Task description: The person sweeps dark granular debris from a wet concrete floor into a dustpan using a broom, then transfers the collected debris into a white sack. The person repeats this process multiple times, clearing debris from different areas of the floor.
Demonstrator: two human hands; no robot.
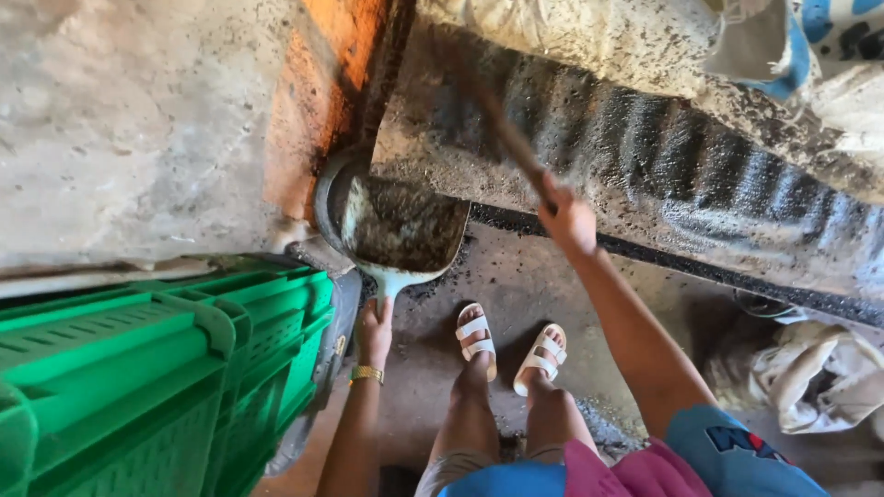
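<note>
- Far left, a rough pale concrete surface fills the upper corner; an orange-painted post stands at its right edge.
- Near left, a stack of green plastic crates with slotted sides takes up the lower corner.
- Just right of the crates, the left hand, a gold bracelet on its wrist, has its grip wrapped tight around the handle of a pale dustpan.
- The dustpan lies left of centre, its mouth against the lower edge of a grimy ribbed belt, and it is loaded with dark, crumbly dirt.
- At centre, near, two feet in white sandals stand on the stained floor, dark crumbs scattered around them.
- Right of centre, the right hand has its grip pressed around a brown wooden stick that slants up and left over the belt; its far end is blurred.
- Far right, dusty white sacks lie above the belt, and a crumpled pale cloth sits on the floor near the right edge.
</note>
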